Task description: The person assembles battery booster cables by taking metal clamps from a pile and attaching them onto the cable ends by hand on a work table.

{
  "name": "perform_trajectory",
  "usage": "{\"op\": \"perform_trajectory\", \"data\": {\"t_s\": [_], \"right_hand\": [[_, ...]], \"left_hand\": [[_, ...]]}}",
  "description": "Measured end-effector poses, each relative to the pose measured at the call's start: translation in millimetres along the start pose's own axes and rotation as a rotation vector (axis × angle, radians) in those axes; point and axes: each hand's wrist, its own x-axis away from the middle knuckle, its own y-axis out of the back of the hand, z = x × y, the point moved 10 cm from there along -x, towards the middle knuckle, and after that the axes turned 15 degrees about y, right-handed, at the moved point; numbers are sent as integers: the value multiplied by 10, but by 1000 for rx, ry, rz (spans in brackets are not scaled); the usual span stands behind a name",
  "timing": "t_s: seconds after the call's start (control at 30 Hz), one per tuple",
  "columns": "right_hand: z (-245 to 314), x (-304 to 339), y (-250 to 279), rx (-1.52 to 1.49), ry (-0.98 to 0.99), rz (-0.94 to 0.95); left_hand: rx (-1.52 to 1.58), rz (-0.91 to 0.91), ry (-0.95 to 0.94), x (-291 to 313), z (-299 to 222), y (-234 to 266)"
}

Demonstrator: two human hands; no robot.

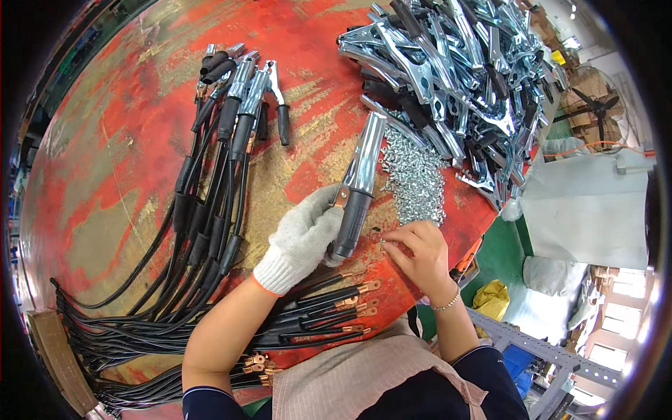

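Note:
My left hand (302,234), in a white knit glove, is closed around a clamp (364,157) with shiny metal jaws and black handle grips. The clamp tilts with its jaws pointing away from me. A copper lug (342,196) shows at the clamp's middle beside my thumb. My bare right hand (420,255) pinches a tiny bright piece, apparently a small screw (383,241), between thumb and forefinger. Just beyond it lies a heap of small silver screws (416,178). Black cables (308,318) with copper lugs lie under my left forearm.
A large pile of metal clamps (448,77) covers the far right of the worn red table (91,189). At the left lies a bundle of cables with clamps attached (238,105). A black fan (595,105) and a yellow bag (492,299) are off the table's right side.

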Motion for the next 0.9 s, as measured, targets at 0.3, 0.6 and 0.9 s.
{"op": "perform_trajectory", "data": {"t_s": [0.3,0.6,0.9], "right_hand": [[171,-371,262,-47,200,-155],[328,-702,181,-23,186,-295],[333,-792,118,-2,158,-213]], "left_hand": [[-234,-45,3,19,61,-17],[-325,-102,-62,60,30,-7],[-360,-85,3,81,-22,-14]]}}
